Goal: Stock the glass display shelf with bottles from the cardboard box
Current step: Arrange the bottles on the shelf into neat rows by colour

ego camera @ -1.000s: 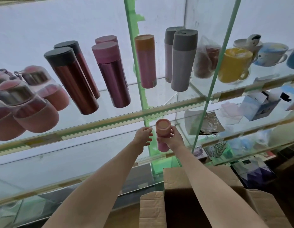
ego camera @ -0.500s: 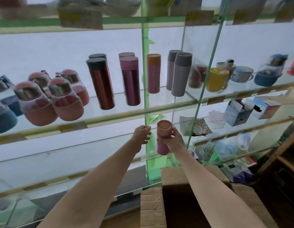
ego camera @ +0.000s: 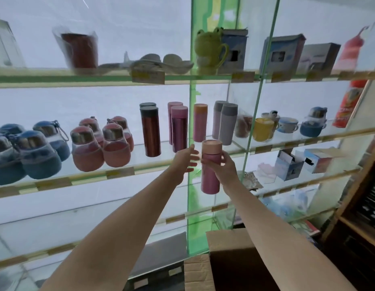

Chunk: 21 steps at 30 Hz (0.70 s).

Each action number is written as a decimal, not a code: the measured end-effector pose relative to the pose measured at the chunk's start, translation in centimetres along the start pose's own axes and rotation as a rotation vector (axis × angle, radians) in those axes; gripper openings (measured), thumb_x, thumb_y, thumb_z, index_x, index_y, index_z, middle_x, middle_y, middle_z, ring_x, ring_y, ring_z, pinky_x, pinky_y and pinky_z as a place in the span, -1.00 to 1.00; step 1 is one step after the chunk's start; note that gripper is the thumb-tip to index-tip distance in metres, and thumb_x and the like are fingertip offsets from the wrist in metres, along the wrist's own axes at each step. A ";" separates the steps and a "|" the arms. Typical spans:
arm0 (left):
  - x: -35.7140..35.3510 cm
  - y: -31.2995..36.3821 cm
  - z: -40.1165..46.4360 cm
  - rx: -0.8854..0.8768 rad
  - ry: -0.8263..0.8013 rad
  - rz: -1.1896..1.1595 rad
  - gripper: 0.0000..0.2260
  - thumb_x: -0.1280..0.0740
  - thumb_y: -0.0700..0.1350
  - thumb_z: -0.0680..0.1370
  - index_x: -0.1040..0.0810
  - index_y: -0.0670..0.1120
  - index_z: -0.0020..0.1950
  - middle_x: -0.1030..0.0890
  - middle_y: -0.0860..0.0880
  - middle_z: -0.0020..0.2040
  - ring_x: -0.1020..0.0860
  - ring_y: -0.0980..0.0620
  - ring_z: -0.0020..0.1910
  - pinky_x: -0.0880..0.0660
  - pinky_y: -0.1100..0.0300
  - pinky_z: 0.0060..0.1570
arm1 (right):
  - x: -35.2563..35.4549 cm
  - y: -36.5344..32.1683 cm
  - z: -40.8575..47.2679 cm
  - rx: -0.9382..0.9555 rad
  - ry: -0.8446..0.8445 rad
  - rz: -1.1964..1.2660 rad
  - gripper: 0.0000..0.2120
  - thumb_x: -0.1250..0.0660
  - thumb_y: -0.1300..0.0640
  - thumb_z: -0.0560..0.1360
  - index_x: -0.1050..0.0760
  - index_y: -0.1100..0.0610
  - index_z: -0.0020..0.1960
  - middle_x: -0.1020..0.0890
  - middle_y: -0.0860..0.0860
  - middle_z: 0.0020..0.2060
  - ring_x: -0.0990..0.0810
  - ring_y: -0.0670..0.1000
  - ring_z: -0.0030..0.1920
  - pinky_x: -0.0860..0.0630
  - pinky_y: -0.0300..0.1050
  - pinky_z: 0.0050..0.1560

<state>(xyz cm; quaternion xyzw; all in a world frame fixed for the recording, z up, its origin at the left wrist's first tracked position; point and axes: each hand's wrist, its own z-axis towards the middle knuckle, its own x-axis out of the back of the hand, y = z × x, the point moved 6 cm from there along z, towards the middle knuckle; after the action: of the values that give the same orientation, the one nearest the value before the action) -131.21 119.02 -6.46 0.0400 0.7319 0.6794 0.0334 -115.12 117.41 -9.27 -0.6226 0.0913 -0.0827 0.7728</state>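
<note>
Pink bottle [ego camera: 210, 169]: we are holding it upright in our right hand [ego camera: 225, 167], fingers wrapping its upper body, before the glass shelf [ego camera: 140, 171]. Our left hand [ego camera: 185, 158] is hovering beside it, fingers relaxed. Cardboard box [ego camera: 230, 244] is sitting below.
</note>
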 end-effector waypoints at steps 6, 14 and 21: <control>1.1 4.1 2.1 -0.097 0.044 0.007 -0.60 -0.14 0.11 0.67 -0.59 -0.16 0.19 -0.65 -0.17 0.13 -0.58 -0.11 0.02 -0.50 0.03 0.06 | -0.3 -4.5 3.7 0.071 0.056 0.013 -0.34 -0.69 0.10 0.23 -0.40 0.07 0.19 -0.59 -0.03 0.05 -0.61 -0.07 0.02 -0.52 -0.24 -0.11; 1.0 7.4 7.4 -0.146 0.080 -0.055 -0.72 -0.13 -0.04 0.65 -0.58 -0.12 0.16 -0.65 -0.19 0.12 -0.59 -0.10 -0.01 -0.51 0.00 0.09 | -1.3 -6.2 11.1 0.156 0.077 -0.048 -0.35 -0.68 0.03 0.23 -0.45 0.05 0.21 -0.62 -0.09 0.04 -0.62 -0.06 0.02 -0.57 -0.14 -0.02; -1.9 8.4 11.0 -0.133 -0.007 -0.029 -0.65 -0.05 0.04 0.71 -0.42 -0.09 0.38 -0.50 -0.04 0.18 -0.47 -0.08 0.17 -0.42 0.06 0.13 | -2.0 -4.9 16.4 0.172 0.053 -0.152 -0.36 -0.66 -0.02 0.26 -0.49 0.07 0.25 -0.63 -0.13 -0.02 -0.62 -0.10 -0.05 -0.53 -0.25 -0.09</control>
<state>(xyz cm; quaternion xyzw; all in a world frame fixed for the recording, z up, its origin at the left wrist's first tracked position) -128.10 130.33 1.05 0.0295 0.6855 0.7259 0.0487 -113.16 132.41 -0.94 -0.5567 0.0568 -0.1648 0.8122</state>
